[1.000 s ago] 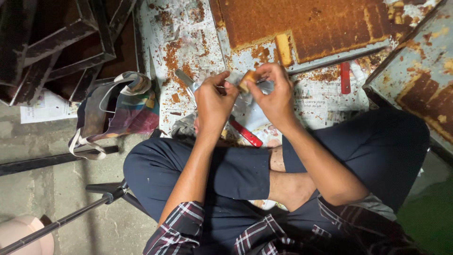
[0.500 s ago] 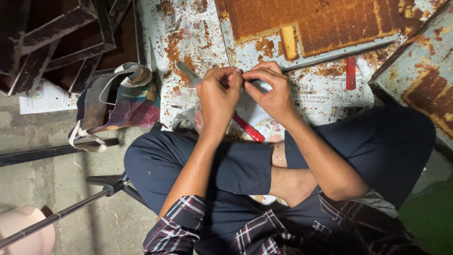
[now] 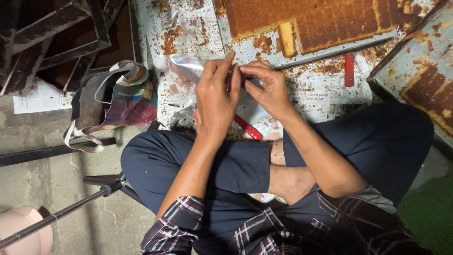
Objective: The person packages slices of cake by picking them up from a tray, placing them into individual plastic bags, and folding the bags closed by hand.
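Hands pinch a bag between rusty panels.
Left hand (image 3: 218,97) and right hand (image 3: 266,87) both grip the clear bag (image 3: 188,63), its length running leftward.

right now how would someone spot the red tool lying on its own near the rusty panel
Find the big rusty metal panel at the top. Below its lower right edge, on the newspaper, a small red-handled tool lies upright. Unlike the other red tool, it lies clear of the hands.

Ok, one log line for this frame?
left hand: pinching clear plastic bag | right hand: pinching same bag | below: newspaper, red tool
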